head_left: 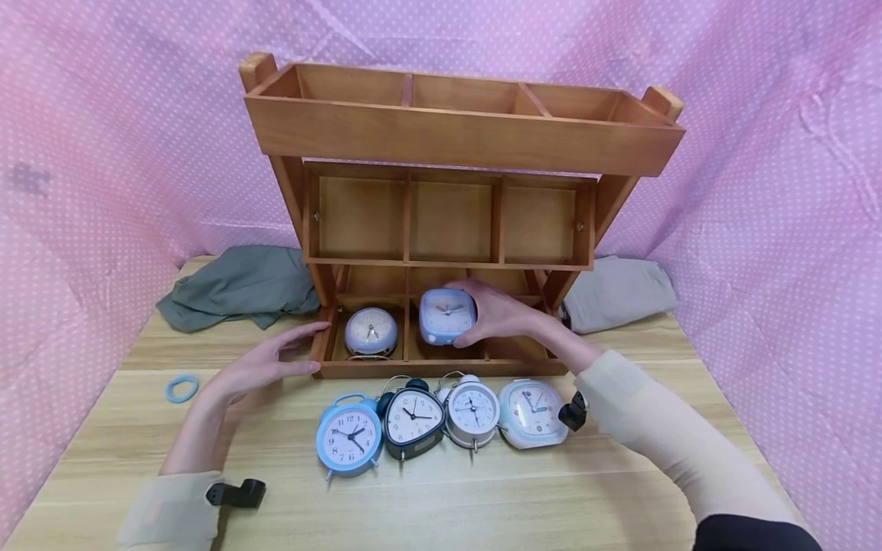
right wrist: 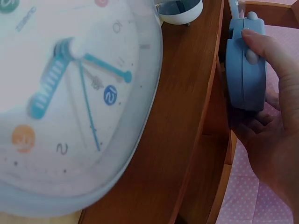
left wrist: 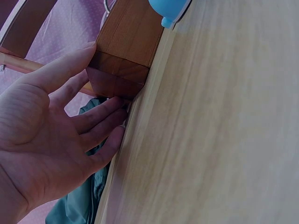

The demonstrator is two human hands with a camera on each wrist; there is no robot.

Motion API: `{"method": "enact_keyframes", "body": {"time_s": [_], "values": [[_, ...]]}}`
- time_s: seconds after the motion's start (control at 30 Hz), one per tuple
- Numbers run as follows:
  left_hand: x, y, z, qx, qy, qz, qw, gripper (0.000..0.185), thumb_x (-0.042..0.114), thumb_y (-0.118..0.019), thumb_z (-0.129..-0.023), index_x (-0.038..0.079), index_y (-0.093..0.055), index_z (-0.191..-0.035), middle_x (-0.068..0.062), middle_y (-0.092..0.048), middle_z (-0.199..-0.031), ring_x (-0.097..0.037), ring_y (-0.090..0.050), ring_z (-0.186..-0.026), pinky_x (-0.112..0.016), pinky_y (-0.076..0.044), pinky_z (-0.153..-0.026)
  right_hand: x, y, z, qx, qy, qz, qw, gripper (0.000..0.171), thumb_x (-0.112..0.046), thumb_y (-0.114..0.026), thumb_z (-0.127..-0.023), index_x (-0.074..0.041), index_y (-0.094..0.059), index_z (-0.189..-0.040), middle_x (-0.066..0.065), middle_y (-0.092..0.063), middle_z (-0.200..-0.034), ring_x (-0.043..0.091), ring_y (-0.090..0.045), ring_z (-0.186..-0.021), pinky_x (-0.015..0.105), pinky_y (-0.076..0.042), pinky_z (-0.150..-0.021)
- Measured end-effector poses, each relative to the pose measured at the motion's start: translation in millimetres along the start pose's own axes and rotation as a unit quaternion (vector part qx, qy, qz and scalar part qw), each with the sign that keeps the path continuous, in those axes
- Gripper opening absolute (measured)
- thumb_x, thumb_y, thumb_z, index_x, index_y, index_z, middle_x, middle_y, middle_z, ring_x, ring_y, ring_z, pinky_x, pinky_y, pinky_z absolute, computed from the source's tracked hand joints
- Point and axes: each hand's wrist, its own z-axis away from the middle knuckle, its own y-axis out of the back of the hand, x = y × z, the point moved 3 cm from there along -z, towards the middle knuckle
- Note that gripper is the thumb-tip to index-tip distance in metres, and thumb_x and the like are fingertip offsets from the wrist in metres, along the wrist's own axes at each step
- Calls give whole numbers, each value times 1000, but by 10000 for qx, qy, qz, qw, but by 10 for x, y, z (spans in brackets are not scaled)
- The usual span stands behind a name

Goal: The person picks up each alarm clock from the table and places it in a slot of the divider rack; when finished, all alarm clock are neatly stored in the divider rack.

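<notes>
Pink fabric (head_left: 124, 153) with white dots drapes the far side and both flanks of a pale wood-grain table (head_left: 276, 505), where a brown wooden 3-tier rack (head_left: 462, 138) stands as a person fills its bottom tier with clocks. The right hand (head_left: 499, 310) holds a blue rounded-square alarm clock (head_left: 446, 315) from its right side, thumb and fingers closed about its edges, at the middle of the bottom tier's 3 compartments; whether the clock touches the wood below cannot be told. The left hand (head_left: 269, 363) holds no clock: its fingers are spread wide, the thumb against the rack's near left corner, seemingly to steady it. To the left, a lilac round alarm clock (head_left: 370, 333) sits in the left compartment, dial facing the near side.

On the table just before the rack, 4 more wait in a row, left to right: a sky-blue round clock (head_left: 349, 438), a black rounded-triangle clock (head_left: 415, 417), a white round clock (head_left: 473, 409) and a white-and-pale-blue squarish clock (head_left: 534, 412).

By all appearances, the step in hand is seating clock number 2. The next move calls for lowering it between the 2 dividers, dial toward the near side, and loosening the right fingers only once it stands firm, without nudging its lilac neighbor.
</notes>
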Motion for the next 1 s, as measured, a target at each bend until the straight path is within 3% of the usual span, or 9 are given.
{"method": "enact_keyframes", "body": {"time_s": [1.0], "values": [[12,-4,5,24,23,-43,10000,71,36,-70,-98,25,-38,-160,-19,-28,-169,-53,-27,-152,-75,-26,-118,-60,-139,-49,-222,-278,958,9948,105,-47,-93,-67,-14,-44,-154,11,-56,-147,27,-57,-130,48,-53,-106]]}}
